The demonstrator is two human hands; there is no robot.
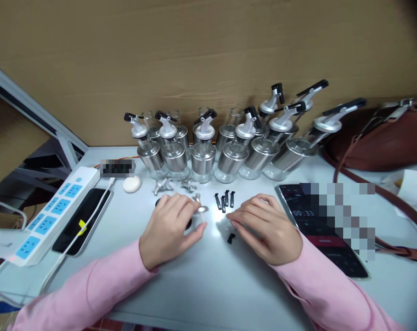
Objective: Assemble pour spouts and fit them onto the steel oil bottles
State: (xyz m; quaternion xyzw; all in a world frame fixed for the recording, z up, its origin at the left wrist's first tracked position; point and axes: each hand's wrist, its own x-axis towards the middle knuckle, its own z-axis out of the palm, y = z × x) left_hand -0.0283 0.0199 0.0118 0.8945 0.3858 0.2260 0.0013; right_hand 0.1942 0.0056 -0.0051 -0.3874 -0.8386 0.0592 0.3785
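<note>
My left hand (169,230) is closed around a silver pourer spout (200,210) near the middle of the white table (208,276). My right hand (263,227) lies beside it with the fingers curled together; what they pinch, if anything, is hidden. A small black part (231,238) lies on the table just under the right fingertips. Several black caps (225,199) lie behind the hands. Loose silver spouts (163,185) rest near the bottles. Several glass-and-steel oil bottles (203,156) stand in a row at the back.
A white power strip (48,216) and a black phone (82,220) on a cable lie at the left. A second phone (318,225) showing a timer lies at the right. A brown leather bag (384,142) with a strap sits at the back right. A white oval object (132,184) lies near the bottles.
</note>
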